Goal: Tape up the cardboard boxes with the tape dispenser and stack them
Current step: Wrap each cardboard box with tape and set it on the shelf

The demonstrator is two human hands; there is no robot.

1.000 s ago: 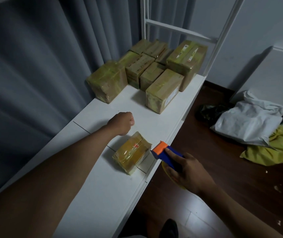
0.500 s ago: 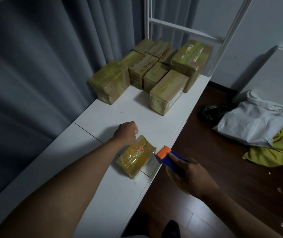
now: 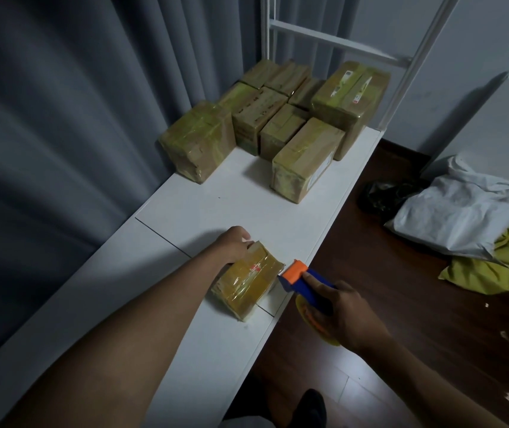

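Observation:
A small taped cardboard box (image 3: 248, 284) lies on the white table (image 3: 203, 211) near its right edge. My left hand (image 3: 234, 244) rests on the box's far left end, fingers curled against it. My right hand (image 3: 339, 316) grips the blue and orange tape dispenser (image 3: 301, 281); its orange head touches the box's right end. At the table's far end stands a group of several taped boxes (image 3: 278, 118), with one box (image 3: 307, 157) in front and a tall one (image 3: 350, 101) at the right.
Grey curtains (image 3: 77, 118) hang along the table's left side. A white metal rack frame (image 3: 401, 66) rises behind the boxes. On the dark wood floor at the right lie a white bag (image 3: 454, 214), a yellow bag (image 3: 506, 267) and a black bag (image 3: 386, 196).
My left hand drew back from the open tabletop onto the small box's far end. My right hand brought the dispenser's head up against the box's right end.

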